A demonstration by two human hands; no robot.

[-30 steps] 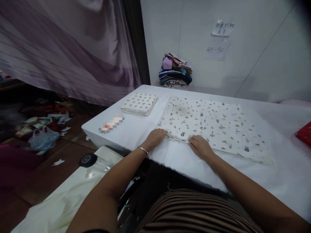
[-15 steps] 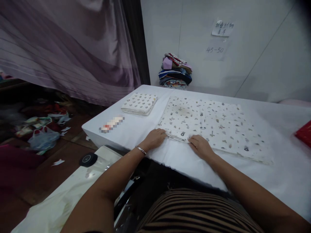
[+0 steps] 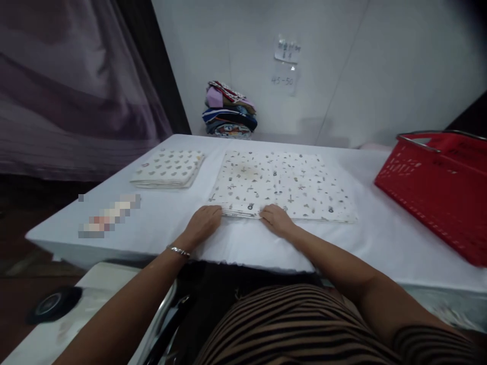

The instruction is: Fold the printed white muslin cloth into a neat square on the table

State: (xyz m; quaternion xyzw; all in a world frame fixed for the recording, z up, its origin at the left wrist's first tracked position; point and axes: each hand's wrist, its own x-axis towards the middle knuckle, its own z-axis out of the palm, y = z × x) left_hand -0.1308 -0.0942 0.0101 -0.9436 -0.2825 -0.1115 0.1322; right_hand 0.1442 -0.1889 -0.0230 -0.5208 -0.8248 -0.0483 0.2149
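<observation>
A white cloth (image 3: 304, 187) printed with small scattered motifs lies folded in flat layers on the white-covered table (image 3: 243, 248). At its near left corner my left hand (image 3: 204, 223) has its fingers closed on the layered edge. My right hand (image 3: 277, 219) pinches the same front edge a short way to the right, about midway along it. Between the two hands several stacked layers show. The fingertips are partly hidden at the cloth. Left of it rests a smaller, neatly folded cloth (image 3: 167, 167) with rows of grey prints, touched by neither hand.
On the right of the table stands a red plastic basket (image 3: 433, 192) with a metal handle. A pile of folded fabrics (image 3: 230, 111) sits against the back wall. A pixelated item (image 3: 110, 215) lies at the table's left. Below is a pale machine surface (image 3: 91, 304) with a dark knob.
My view has swung to the right, bringing most of the red basket into sight. Both hands stay at the cloth's front edge, with the cloth lying much as before.
</observation>
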